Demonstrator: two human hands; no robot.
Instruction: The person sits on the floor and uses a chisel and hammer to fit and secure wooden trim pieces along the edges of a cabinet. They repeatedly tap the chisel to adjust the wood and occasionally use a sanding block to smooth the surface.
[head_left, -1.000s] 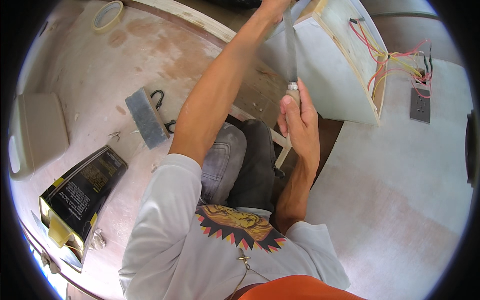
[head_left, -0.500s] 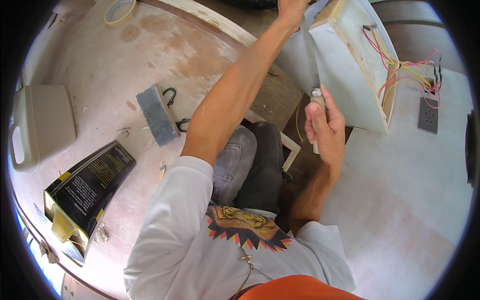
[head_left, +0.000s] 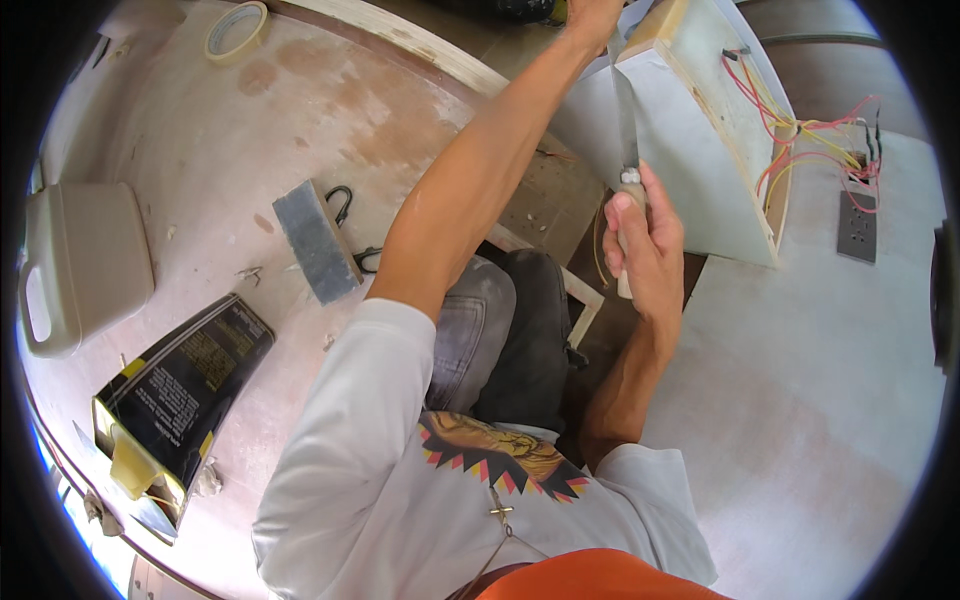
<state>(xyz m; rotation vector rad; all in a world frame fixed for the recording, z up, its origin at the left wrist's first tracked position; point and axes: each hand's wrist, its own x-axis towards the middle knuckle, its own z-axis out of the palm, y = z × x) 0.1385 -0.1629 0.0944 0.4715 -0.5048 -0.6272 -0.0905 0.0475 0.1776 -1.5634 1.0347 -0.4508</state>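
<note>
My right hand (head_left: 645, 240) is closed round the pale handle of a long, flat-bladed hand tool (head_left: 626, 120). Its grey blade points up and away, tapering toward the far end; whether it is a knife or a file I cannot tell. The blade lies across the near face of a white box-like panel (head_left: 690, 150) with a bare wooden edge. At the top of the view, my left hand (head_left: 594, 18) is beside the blade's far end and the panel's corner. The picture's edge cuts off its fingers, so its grip is hidden.
Red and yellow wires (head_left: 790, 130) hang from the panel beside a dark socket plate (head_left: 857, 228). On the left surface are a sanding block (head_left: 317, 240), partly hidden scissors (head_left: 342, 205), a tape roll (head_left: 236, 33), a beige jug (head_left: 95, 260) and a black can (head_left: 190, 375) lying down.
My right hand and the tool have shifted slightly up and left, and the blade stands a little more upright. Things on the left sit slightly lower in the view.
</note>
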